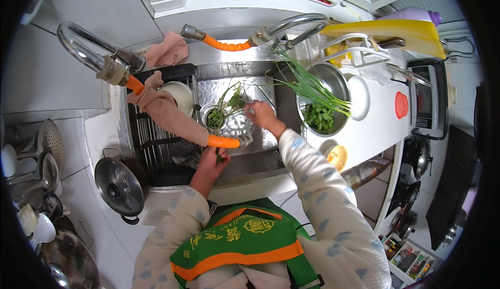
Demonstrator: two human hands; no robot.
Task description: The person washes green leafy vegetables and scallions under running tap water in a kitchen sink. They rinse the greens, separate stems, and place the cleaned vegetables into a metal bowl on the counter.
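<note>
My left hand is at the sink's near edge, just below the orange faucet hose. A bit of dark green leaf shows between its fingers. Over the steel sink, my right hand has its fingers curled beside a loose bunch of leafy greens. Whether those fingers pinch a stem is not clear. More wilted greens lie over the drain at the sink's left side. To the right, a steel bowl holds long green onions and cut leafy herbs.
A black dish rack with a white bowl adjoins the sink. A cloth-wrapped faucet and a second faucet reach over. A lidded pot stands left; a yellow cutting board and a small yellow-white container are right.
</note>
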